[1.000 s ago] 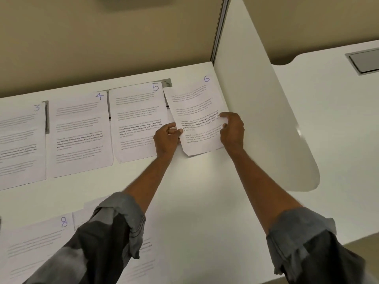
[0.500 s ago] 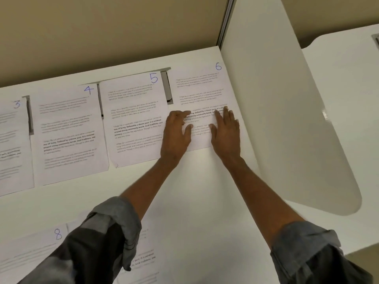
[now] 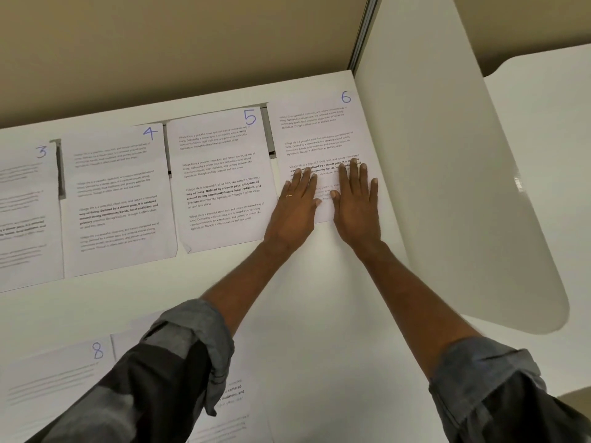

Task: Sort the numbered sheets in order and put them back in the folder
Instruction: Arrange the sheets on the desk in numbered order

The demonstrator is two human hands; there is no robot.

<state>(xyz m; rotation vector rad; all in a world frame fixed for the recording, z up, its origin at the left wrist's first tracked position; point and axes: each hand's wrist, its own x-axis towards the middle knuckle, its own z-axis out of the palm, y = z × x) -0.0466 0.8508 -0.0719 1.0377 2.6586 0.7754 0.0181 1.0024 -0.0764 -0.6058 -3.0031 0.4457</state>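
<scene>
Matt white paper sheets [image 3: 220, 180], smooth white laminate desk [image 3: 319, 298], glossy divider [image 3: 447, 171]

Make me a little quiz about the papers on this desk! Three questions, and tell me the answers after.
1. True or false: the left hand and the right hand both press flat on sheet 6.
2. Which number is on the neighbouring sheet just left of sheet 6? A) 3 B) 5 C) 9
3. Fill in: the near-row sheet at the bottom left bears the number __.

Key: 1 true; 2 B; 3 is 8.
</scene>
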